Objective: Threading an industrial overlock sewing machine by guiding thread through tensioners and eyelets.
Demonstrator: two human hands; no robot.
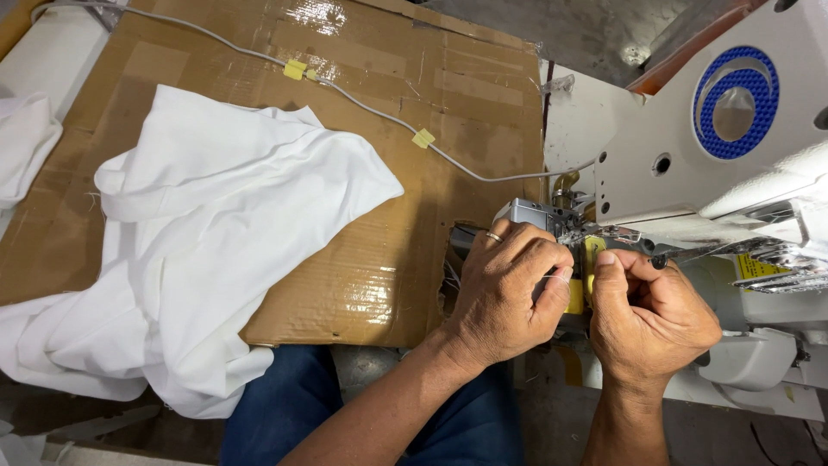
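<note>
Head view puts both of my hands close together at the needle end of the sewing machine point(690, 147), down in front of its white body. My left hand point(504, 293) is curled nearly closed, knuckles up, a ring on one finger, with the thumb and forefinger pinched toward the yellow guard point(593, 250) that sits just between the two hands. My right hand point(647, 315) is curled the same way, fingertips pressed together right under the metal parts near the needle point(604, 231). I cannot tell what either pinch has in it; something as fine as thread would be too thin to see here, and the fingers hide the gap.

Judging by this, I am working at the needle area itself, a threading or adjusting step, not sewing: no fabric lies under my hands. The white cloth point(198, 242) is well off to the left of my left hand, heaped loosely on the taped cardboard sheet point(388, 129) that covers the table. A grey cable point(371, 108) with yellow tape tabs runs across the cardboard beyond my hands and up to the machine.

The next move, I judge, calls for small, steady fingertip work: keeping both pinches tight, keeping the hands braced close to the guard, and staying clear of the needle point. My blue trousers point(285, 406) show below the table edge, nearer me than both hands.
</note>
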